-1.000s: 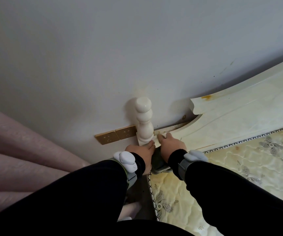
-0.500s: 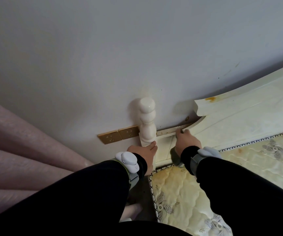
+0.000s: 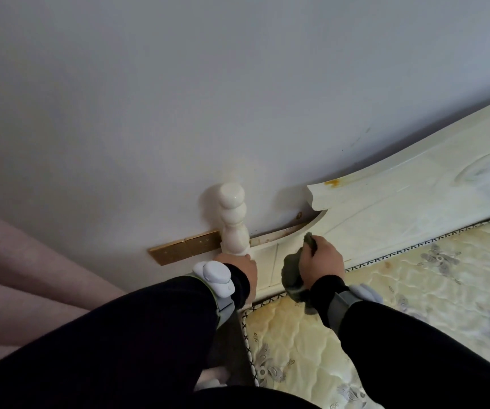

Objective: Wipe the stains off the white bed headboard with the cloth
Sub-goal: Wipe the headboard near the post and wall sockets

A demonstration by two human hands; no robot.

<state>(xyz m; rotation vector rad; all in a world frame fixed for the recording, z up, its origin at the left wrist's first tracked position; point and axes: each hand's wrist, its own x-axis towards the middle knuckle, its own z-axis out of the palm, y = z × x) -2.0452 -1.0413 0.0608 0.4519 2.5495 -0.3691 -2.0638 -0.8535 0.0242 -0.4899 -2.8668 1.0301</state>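
The white headboard (image 3: 391,214) runs along the wall from the centre to the right edge, with an orange-brown stain (image 3: 333,182) on its top lip and dark marks along its curved lower rail. A turned white post (image 3: 233,219) stands at its left end. My left hand (image 3: 242,268) rests against the base of that post. My right hand (image 3: 322,262) presses a dark grey-green cloth (image 3: 292,274) against the headboard's lower panel, just below the curved rail; part of the cloth hangs below my wrist.
A bare mattress (image 3: 415,305) with a floral quilted pattern lies below the headboard. Two gold wall sockets (image 3: 184,246) sit left of the post on the grey wall. Pink curtain folds (image 3: 22,273) fill the left side.
My right hand has slid from beside the post rightwards along the headboard's lower rail, and the cloth now shows more clearly beneath it. My left hand has stayed at the post.
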